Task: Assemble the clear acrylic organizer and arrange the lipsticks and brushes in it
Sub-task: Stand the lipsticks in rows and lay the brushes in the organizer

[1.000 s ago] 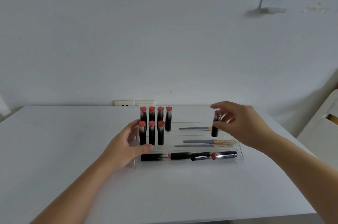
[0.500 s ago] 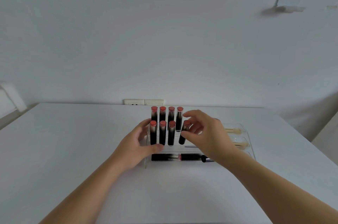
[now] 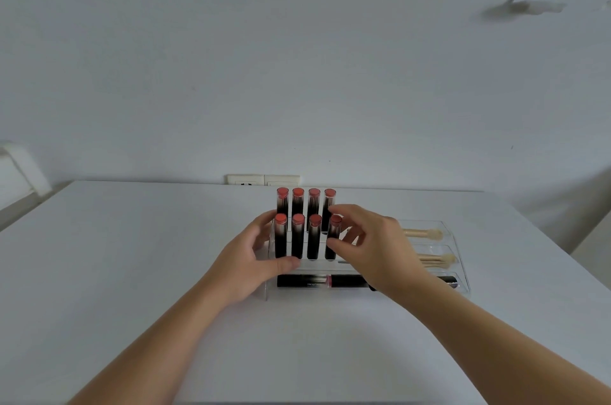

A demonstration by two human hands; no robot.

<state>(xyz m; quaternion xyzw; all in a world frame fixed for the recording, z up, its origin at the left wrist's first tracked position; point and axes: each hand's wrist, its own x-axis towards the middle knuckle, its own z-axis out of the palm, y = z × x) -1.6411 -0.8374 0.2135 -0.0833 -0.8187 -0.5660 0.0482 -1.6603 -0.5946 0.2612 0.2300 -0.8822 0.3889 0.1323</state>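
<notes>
Flat, dim, bluish light with really soft shadows on the table (image 3: 132, 272). Wide-angle bends the edges, and the wall fixture (image 3: 525, 4) looks smeared, probably motion blur.

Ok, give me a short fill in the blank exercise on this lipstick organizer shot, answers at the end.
1. The upright lipsticks stand in two rows of ____ each.
2. The right hand is around the front-row lipstick at the row's ____ end.
3. The left hand steadies the ____ end of the clear acrylic organizer.
4. The makeup brushes lie ____ in the trays.

Answers: four; right; left; flat
</notes>
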